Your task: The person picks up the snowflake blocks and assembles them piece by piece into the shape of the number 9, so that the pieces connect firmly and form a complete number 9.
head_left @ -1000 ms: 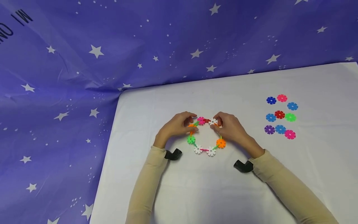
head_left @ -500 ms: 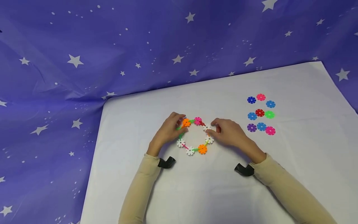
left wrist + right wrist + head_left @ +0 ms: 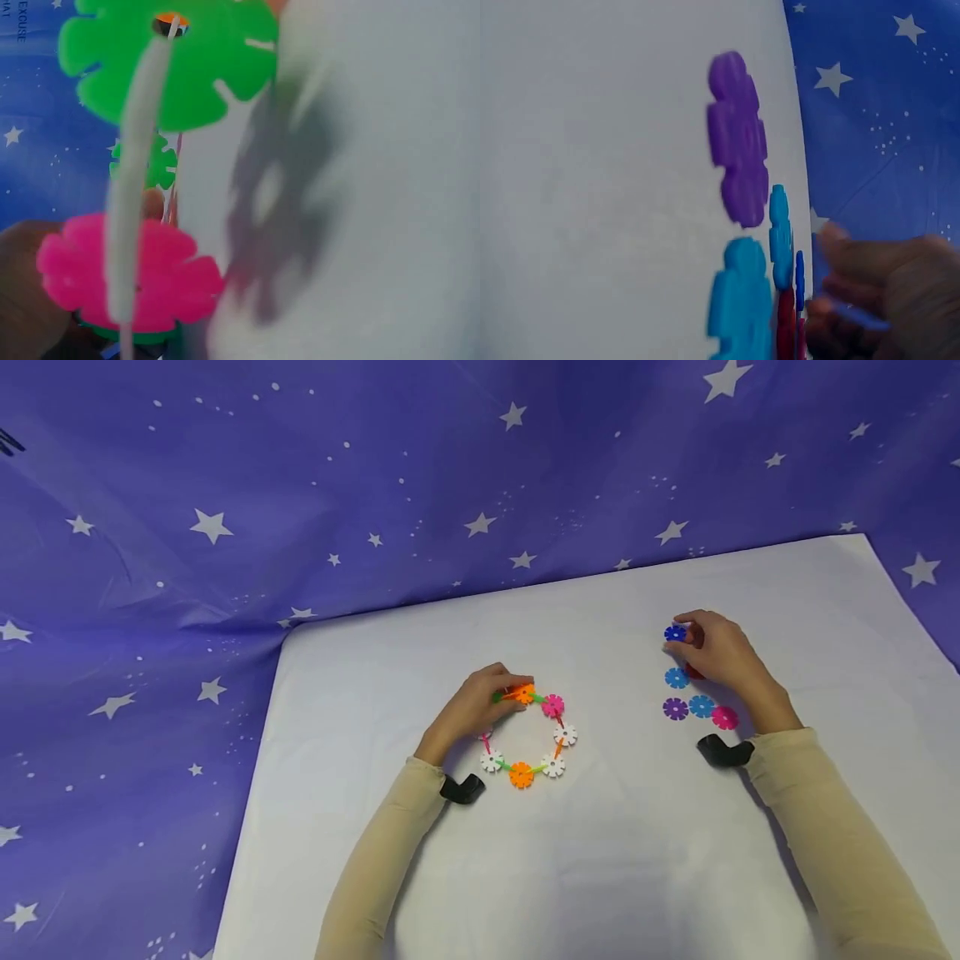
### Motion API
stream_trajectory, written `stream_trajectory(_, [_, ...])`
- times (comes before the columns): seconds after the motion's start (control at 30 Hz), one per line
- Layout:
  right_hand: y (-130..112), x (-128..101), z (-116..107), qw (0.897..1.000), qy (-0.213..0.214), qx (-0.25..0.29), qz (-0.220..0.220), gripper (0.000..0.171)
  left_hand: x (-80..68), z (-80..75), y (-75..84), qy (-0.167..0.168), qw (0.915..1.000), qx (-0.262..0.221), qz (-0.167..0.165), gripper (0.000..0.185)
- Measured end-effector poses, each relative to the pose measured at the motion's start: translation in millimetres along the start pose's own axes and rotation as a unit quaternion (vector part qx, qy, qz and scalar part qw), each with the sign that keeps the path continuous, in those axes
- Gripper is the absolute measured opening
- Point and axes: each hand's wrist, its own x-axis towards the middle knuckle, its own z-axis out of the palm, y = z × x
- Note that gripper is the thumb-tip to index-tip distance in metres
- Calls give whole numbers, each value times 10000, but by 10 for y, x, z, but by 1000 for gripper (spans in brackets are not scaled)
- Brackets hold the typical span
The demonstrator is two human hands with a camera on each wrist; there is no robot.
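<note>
The only writing that can be read is a fragment, "EXOUSE", on the blue starred backdrop [image 3: 30,127] at the top left corner of the left wrist view; the black marks at the far left of the head view are too cut off to read. On the white table [image 3: 600,860] lies a ring of snowflake discs [image 3: 528,737]: seven flat discs can be counted in it, two orange, one pink, three white and a green one at the fingers, joined by thin upright discs seen edge-on. The left hand [image 3: 468,710] rests at the ring's upper left with its fingertips curled onto the orange disc [image 3: 523,694] there. Well apart to the right, the right hand [image 3: 716,652] pinches a dark blue disc [image 3: 675,633] among the loose discs, of which six show: dark blue, two light blue [image 3: 677,677], purple [image 3: 675,708], pink [image 3: 724,717] and a sliver of red under the palm.
</note>
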Motion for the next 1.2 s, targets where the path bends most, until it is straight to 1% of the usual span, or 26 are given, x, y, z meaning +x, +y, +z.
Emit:
stream_trajectory(0.1, [70,26,-3,9997,-115,-137,147,56,65,21,18,-147,9998,-38,-105,47])
stream_trajectory(0.2, [94,50,5,9996,-36,-189,192,51,103,29,28,-124,9996,57,-235,45])
stream_trajectory(0.33, [100,72,9,9994,50,-121,312,46,159,19,31,-192,9993,314,-109,38])
stream_trajectory(0.43, [111,74,8,9990,30,-118,421,46,204,2,53,-405,9984,386,-11,39])
stream_trajectory(0.5, [114,63,5,9989,35,-149,441,46,227,-1,79,-538,9977,412,-38,42])
stream_trajectory(0.57, [115,40,1,9991,59,-47,411,42,246,7,108,-601,9969,499,-104,45])
stream_trajectory(0.63, [103,5,-2,9995,53,149,286,34,262,30,133,-575,9962,645,-126,46])
stream_trajectory(0.73, [59,-59,22,9986,-22,521,-72,23,281,70,152,-440,9951,887,-42,44])
stream_trajectory(0.83, [-88,-114,95,9936,-115,1006,-500,17,283,97,152,-319,9953,905,112,41])
stream_trajectory(0.9, [-243,-141,174,9864,-206,1442,-761,17,274,103,147,-272,9960,836,180,39])
stream_trajectory(0.97, [-406,-151,283,9765,-357,1894,-968,17,257,105,139,-242,9968,730,198,39])
stream_trajectory(1.0, [-485,-152,344,9720,-453,2034,-1084,16,247,106,133,-230,9971,698,189,39])
stream_trajectory(1.07, [-622,-142,478,9652,-667,2186,-1270,13,224,110,123,-180,9979,599,163,39])
stream_trajectory(1.1, [-677,-135,546,9636,-753,2180,-1355,12,212,114,117,-153,9983,552,145,39])
stream_trajectory(1.2, [-801,-111,723,9638,-912,2014,-1490,9,175,128,106,-84,9992,384,124,38])
